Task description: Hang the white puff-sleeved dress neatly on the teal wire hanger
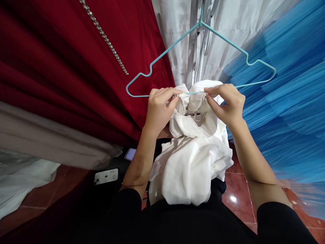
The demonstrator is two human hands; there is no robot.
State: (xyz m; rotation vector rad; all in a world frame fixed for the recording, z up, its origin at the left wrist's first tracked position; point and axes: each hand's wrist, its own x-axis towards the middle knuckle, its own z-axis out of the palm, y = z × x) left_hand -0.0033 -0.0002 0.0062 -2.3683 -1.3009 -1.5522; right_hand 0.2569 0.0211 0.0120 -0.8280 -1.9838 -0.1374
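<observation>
A white dress (189,169) with pearl beading along its neckline lies gathered over my lap. My left hand (162,103) pinches the beaded edge on the left against the bottom bar of a light blue wire hanger (175,43). On the other side, the thumb and fingers of my right hand (225,101) close on the beaded edge at the same bar. Between the two hands a short stretch of the bar shows in front of the white fabric. The hanger stands upright, its shoulders wide above both hands.
Red fabric (101,74) hangs at the left with a beaded strand (105,37) in front. Blue tulle (286,101) fills the right, white drapes (176,34) the back. A white phone (106,176) and another lit phone (130,154) lie left of me. Red tiles (238,193) cover the floor.
</observation>
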